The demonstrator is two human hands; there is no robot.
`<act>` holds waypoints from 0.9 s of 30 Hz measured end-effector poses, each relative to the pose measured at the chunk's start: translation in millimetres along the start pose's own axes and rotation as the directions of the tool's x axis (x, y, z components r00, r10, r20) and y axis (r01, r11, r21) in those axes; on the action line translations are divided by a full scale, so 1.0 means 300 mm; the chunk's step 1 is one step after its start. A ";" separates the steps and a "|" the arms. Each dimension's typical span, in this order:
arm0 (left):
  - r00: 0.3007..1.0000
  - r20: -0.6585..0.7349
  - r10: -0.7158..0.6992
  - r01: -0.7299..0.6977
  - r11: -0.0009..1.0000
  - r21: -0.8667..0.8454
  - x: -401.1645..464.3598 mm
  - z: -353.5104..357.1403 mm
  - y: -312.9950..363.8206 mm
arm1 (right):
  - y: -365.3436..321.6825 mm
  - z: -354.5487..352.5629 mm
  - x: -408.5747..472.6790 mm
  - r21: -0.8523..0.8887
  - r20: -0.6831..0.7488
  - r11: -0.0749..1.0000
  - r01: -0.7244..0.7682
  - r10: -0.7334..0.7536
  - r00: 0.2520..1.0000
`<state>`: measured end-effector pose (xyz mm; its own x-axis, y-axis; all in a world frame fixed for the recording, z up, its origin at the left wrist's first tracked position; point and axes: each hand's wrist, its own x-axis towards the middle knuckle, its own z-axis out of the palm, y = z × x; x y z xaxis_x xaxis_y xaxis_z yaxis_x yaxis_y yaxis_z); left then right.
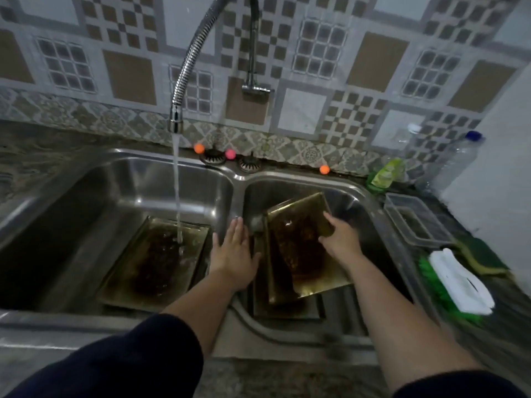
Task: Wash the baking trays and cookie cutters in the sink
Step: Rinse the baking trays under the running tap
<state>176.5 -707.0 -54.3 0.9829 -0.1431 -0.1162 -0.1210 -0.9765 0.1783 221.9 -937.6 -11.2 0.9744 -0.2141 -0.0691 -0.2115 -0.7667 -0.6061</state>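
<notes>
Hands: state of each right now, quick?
Left hand: open, fingers straight, flat at the sink divider, holding nothing.
Right hand: gripping the tilted tray in the right basin.

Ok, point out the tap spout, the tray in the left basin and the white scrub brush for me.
tap spout (175,122): head view, on the chrome nozzle end.
tray in the left basin (129,271): head view, on its bare left floor.
white scrub brush (459,282): head view, on the white handle top.
</notes>
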 end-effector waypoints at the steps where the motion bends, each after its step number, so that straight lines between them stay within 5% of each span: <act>1: 1.000 -0.014 -0.002 0.002 0.999 -0.036 0.001 0.005 -0.002 | 0.037 0.026 0.006 0.018 0.019 1.000 -0.020 0.020 1.000; 5: 0.999 -0.049 -0.013 0.005 0.986 -0.167 0.003 0.008 -0.005 | 0.157 0.127 0.035 0.066 0.110 0.996 -0.064 0.057 0.992; 9: 0.998 -0.053 -0.036 0.030 0.994 -0.102 0.018 0.012 0.003 | 0.241 0.212 0.060 0.097 0.194 0.988 -0.122 0.101 0.976; 17: 0.999 -0.033 -0.035 0.033 0.998 -0.057 0.017 0.006 -0.001 | 0.285 0.307 0.052 -0.402 0.404 0.916 0.009 0.168 0.899; 27: 0.999 -0.031 -0.025 0.023 0.997 -0.069 0.028 0.019 -0.001 | 0.245 0.292 0.020 -0.538 0.434 0.841 0.065 0.210 0.876</act>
<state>183.8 -708.8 -60.9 0.9894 -0.1135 -0.0903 -0.0887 -0.9661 0.2425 218.9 -942.3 -125.5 0.8427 -0.0858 -0.5316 -0.1557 -0.9839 -0.0880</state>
